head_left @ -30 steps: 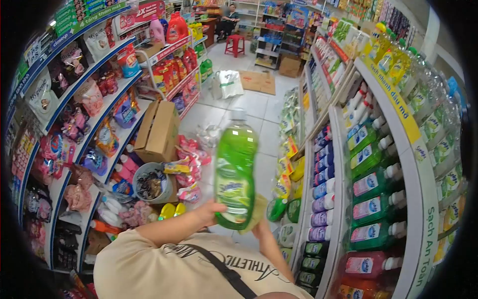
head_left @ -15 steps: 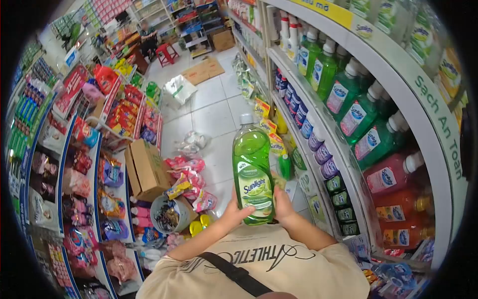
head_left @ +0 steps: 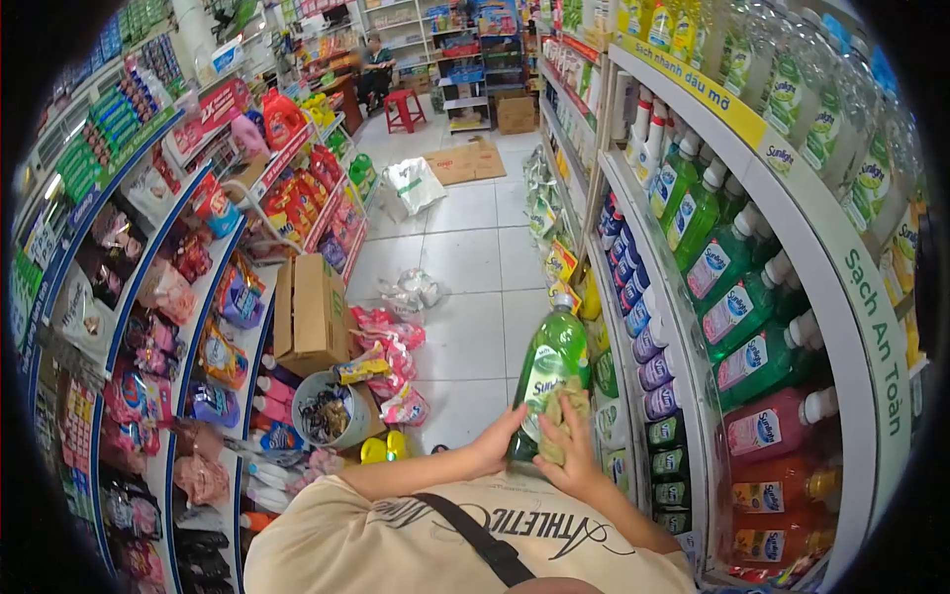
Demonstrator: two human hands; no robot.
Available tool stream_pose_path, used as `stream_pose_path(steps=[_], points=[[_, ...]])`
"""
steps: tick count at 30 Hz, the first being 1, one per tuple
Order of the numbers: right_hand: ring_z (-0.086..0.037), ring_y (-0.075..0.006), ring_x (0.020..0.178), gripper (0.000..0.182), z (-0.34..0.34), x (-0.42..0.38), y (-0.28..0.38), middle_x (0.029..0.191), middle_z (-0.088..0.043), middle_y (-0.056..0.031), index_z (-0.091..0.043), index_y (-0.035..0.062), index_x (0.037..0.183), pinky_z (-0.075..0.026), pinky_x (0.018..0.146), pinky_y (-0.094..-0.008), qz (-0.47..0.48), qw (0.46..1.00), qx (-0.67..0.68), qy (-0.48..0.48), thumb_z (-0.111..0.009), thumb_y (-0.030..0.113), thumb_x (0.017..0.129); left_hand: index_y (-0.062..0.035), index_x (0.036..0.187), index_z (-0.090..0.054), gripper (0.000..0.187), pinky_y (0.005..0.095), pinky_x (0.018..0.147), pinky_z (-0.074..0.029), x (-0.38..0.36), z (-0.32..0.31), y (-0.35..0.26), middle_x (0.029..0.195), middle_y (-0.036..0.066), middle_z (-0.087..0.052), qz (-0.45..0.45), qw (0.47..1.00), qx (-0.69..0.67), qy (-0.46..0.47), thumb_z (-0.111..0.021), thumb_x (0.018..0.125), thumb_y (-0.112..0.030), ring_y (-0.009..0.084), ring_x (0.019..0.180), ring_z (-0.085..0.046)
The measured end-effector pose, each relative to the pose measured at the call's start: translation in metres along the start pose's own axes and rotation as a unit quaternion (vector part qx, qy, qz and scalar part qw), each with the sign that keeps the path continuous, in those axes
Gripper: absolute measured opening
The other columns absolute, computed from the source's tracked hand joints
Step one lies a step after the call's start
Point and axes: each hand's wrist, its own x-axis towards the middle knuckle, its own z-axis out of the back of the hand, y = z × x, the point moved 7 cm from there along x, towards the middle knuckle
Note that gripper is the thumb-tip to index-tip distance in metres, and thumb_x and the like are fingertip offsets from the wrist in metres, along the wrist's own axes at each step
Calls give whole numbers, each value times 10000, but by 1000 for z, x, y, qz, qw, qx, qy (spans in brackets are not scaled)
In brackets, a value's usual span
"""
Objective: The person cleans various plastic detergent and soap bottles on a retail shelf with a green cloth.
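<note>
A large green Sunlight bottle [head_left: 556, 346] stands nearly upright in front of my chest, its cap pointing away from me. My left hand [head_left: 500, 441] is closed round the bottle's lower left side. In my right hand [head_left: 574, 460] is a crumpled yellowish cloth [head_left: 564, 424], pressed on the bottle's front over the lower part of the label. The bottle's base is close to my beige shirt.
Shelves of green, pink and orange bottles [head_left: 772, 436] rise on the right. Bagged goods fill the left shelves [head_left: 213, 342]. On the floor are a cardboard box [head_left: 312, 312], a bucket [head_left: 336, 411] and pink packs [head_left: 396, 361]. A person [head_left: 376, 71] sits far back by a red stool [head_left: 404, 109].
The bottle has shifted right and turned slightly. My right hand has come round to its front with the cloth, now plainly visible. The camera view has tilted up and turned left.
</note>
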Motion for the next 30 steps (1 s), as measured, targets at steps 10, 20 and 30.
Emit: stream_pose_path(steps=[10, 20, 30], points=[[-166, -433, 1283, 545, 99, 116, -9, 1402, -258, -136, -510, 177, 1222, -142, 1042, -527, 1, 964, -211, -161, -639, 290, 705, -12, 1313, -294, 651, 317, 968, -345, 5, -29, -23, 1233, 113, -454, -139, 957, 235, 96, -154, 919, -511, 178, 1139, -431], [-270, -362, 1273, 522, 32, 99, 85, 1352, -356, -108, -529, 206, 1211, -139, 1047, -512, 324, 917, -220, -68, -605, 339, 712, -15, 1351, -190, 740, 376, 982, -337, -33, -44, -109, 1299, 132, -388, -248, 950, 135, 131, -331, 868, -558, 224, 1193, -393], [-96, -454, 1300, 647, 66, 120, 81, 1418, -54, -279, -245, 173, 1386, -132, 1020, -540, 218, 945, 123, -208, -538, 327, 830, 12, 1339, -194, 869, 402, 982, -332, -72, -66, -113, 1306, 170, -384, -255, 919, 196, 227, -724, 697, -237, 259, 1192, -407]])
